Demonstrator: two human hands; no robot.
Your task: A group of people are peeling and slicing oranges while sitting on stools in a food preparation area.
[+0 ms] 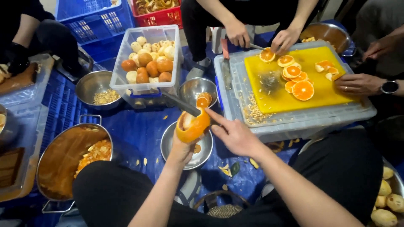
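Two hands work at the middle of my view: my left hand (pixel 182 148) cups a hollowed orange (pixel 192 126) from below, its open cut side tilted up and to the right, above a small steel bowl (pixel 204 155). My right hand (pixel 235 135) is closed around a dark-bladed knife (pixel 182 104), whose long axis runs from the hand up-left, the blade crossing just over the orange's rim.

Bare blue tarp (pixel 139 126) between clear tub (pixel 147 59), big pot (pixel 71 162) and small bowl (pixel 187 147).
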